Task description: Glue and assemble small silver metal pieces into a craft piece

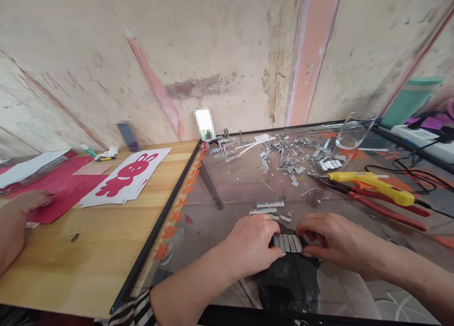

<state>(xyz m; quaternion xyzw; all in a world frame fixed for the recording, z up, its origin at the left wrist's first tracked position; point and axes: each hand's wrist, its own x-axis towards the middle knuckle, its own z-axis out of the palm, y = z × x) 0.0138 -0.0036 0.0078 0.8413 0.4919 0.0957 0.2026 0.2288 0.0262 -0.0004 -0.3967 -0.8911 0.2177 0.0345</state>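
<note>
Grip: two, one per hand; the left hand (253,243) has thumb and bent fingers pinched at the left end of a short row of flat, rectangular, silver-grey pieces (287,243), the right hand (328,243) likewise at its right end; whether the fingertips press the pieces themselves or the dark material around them cannot be told. Location of row: between the two hands, at the far end of a black, glossy, sheet-like item (291,281) on the glass-topped table (236,186). Long axis: left to right across the person's front, hand to hand; neither hand is clearly nearer. Count: pieces in the row, five visible, ends partly covered; loose silver-grey strips (270,204) just beyond the left hand, about four; small silver-grey offcuts (296,151) farther back, too many to count; yellow plastic tool with black cord (372,185), one; pliers with red handles (390,210), one, beside and partly under it; clear glass tumbler (354,131), one, near the offcuts; white sheet bearing a red rabbit figure (122,174), one on top; another person's hand (26,210), one, at far left, on red paper (58,210).
</note>
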